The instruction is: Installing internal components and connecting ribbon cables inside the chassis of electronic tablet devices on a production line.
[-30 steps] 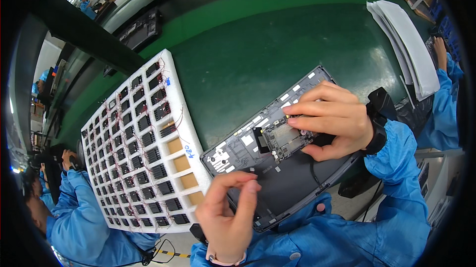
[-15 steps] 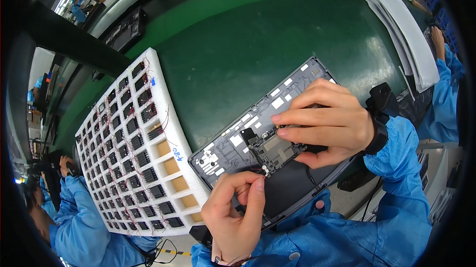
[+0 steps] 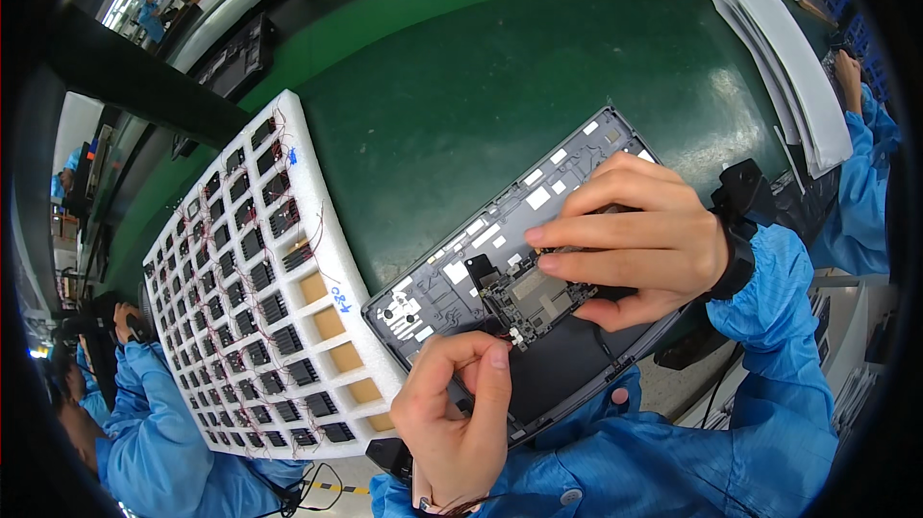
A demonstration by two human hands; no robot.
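A flat grey device casing (image 3: pixel 437 292) with white patches lies slantwise on the green bench in front of me. Over it is a dark circuit board (image 3: pixel 534 302), held along its right side by the fingers and thumb of my right hand (image 3: pixel 644 239). My left hand (image 3: pixel 452 417) is at the board's near left corner, thumb and forefinger pinched on a thin wire beside a small white connector (image 3: pixel 517 336). The wire's tip is mostly hidden by the fingertips.
Left of the casing stands a white foam tray (image 3: pixel 310 167) holding rows of black parts with thin red wires; several pockets show brown bottoms. White sheets (image 3: pixel 784 76) are stacked at the far right. Co-workers in blue sit at the left (image 3: pixel 159 412) and right (image 3: pixel 860 201).
My left hand's fingertips have shifted slightly at the board's corner, and the white connector shows a little more clearly. The right hand keeps its hold on the board.
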